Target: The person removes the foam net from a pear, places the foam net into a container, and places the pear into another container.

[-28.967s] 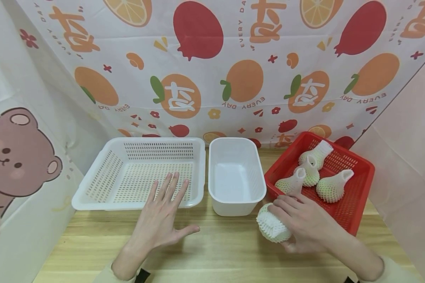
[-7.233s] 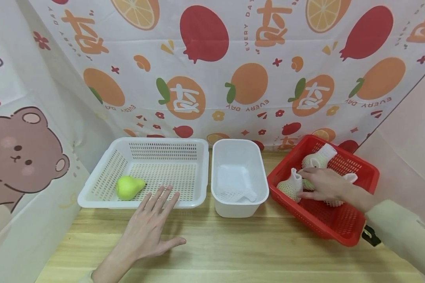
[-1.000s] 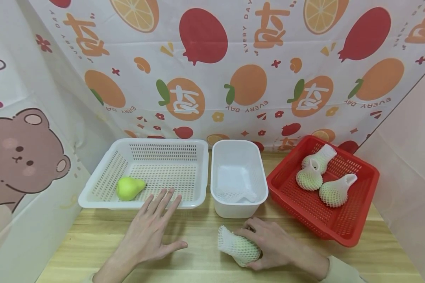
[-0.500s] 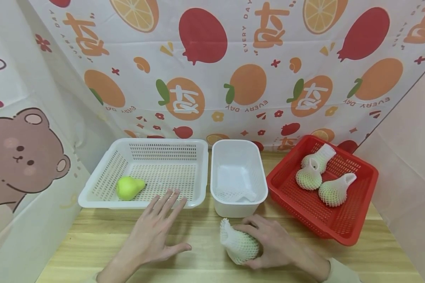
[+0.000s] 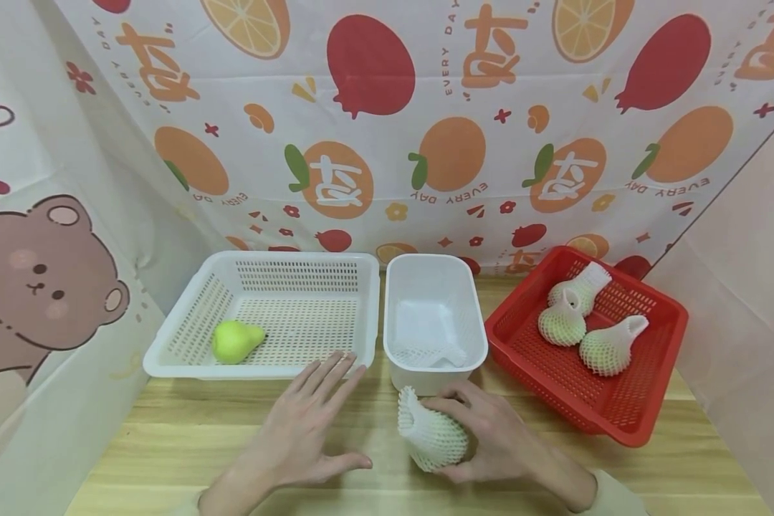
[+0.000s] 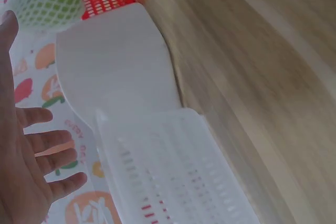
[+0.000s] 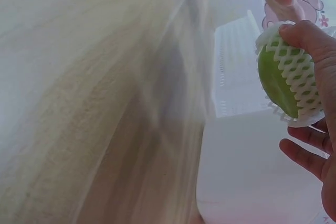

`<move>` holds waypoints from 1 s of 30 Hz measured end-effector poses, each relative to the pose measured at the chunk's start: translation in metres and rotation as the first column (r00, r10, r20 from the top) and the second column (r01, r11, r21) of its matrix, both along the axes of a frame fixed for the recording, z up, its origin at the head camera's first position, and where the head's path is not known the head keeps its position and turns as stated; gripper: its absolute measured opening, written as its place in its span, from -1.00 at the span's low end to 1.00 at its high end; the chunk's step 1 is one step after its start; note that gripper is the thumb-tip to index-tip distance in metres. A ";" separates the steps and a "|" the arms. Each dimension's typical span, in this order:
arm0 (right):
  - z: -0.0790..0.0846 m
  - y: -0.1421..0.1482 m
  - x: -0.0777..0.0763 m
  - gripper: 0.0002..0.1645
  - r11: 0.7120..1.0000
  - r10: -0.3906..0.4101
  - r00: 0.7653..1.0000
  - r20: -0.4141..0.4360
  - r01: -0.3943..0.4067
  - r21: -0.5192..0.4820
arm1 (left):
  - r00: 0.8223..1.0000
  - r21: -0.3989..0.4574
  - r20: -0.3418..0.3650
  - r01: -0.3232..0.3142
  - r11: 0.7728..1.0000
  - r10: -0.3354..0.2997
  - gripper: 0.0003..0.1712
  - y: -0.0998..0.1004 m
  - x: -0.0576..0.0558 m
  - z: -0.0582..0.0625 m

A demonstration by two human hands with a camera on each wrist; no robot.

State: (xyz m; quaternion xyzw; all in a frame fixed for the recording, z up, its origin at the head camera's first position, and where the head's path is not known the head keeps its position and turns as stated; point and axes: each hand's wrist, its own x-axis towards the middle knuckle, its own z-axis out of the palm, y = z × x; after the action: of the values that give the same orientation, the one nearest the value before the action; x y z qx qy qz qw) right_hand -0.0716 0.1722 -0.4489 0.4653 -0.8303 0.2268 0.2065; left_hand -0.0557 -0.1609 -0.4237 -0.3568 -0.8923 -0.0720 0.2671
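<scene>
My right hand (image 5: 493, 438) grips a pear in a white foam net (image 5: 437, 438), low over the table in front of the white bin. The net's loose end points left, toward the other hand. In the right wrist view, thumb and fingers curve round the netted pear (image 7: 286, 80), and green skin shows through an opening. My left hand (image 5: 299, 433) is spread with fingers straight, palm down, just left of that pear and holding nothing. Fingertips overlap the front rim of the white basket (image 5: 200, 371) in the head view. A bare yellow-green pear (image 5: 233, 344) lies in this basket.
Between the baskets stands a white bin (image 5: 419, 380) with a loose foam net (image 5: 426, 357) on its bottom. The red basket (image 5: 651, 408) at right holds three netted pears (image 5: 562, 326). A printed curtain (image 5: 387, 179) hangs behind.
A bare pear and loose net have appeared since the oldest frame. The right hand has since taken a netted pear from the red basket. Lately the left hand moved right, nearer the pear.
</scene>
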 end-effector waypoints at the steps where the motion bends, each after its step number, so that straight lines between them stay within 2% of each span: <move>1: 0.001 -0.001 0.000 0.18 1.000 0.002 1.000 -0.002 -0.002 -0.003 | 1.000 -0.004 0.003 0.003 1.000 -0.003 0.30 0.002 0.000 0.001; 15: 0.011 -0.008 -0.003 0.13 0.999 -0.008 0.996 -0.091 0.013 0.053 | 0.995 0.023 0.028 0.097 0.995 -0.098 0.43 0.034 0.002 0.021; 19: 0.014 -0.011 -0.003 0.13 0.997 -0.008 0.990 -0.138 0.018 0.072 | 0.995 0.057 0.032 0.088 0.994 -0.090 0.39 0.044 0.004 0.024; 25: 0.014 -0.013 -0.003 0.09 0.988 -0.044 0.987 -0.157 0.066 0.138 | 0.998 0.078 0.057 0.029 0.997 -0.034 0.32 0.058 0.007 0.026; 30: 0.014 -0.016 -0.005 0.06 0.984 -0.035 0.978 -0.206 0.069 0.162 | 0.998 0.085 0.046 0.029 0.996 -0.033 0.22 0.065 0.007 0.025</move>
State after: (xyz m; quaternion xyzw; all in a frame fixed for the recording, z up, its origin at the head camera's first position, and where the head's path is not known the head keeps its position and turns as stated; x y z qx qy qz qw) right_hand -0.0763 0.1558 -0.4348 0.4799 -0.8331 0.1019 0.2556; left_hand -0.0487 -0.0957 -0.3991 -0.3573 -0.8889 -0.1221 0.2595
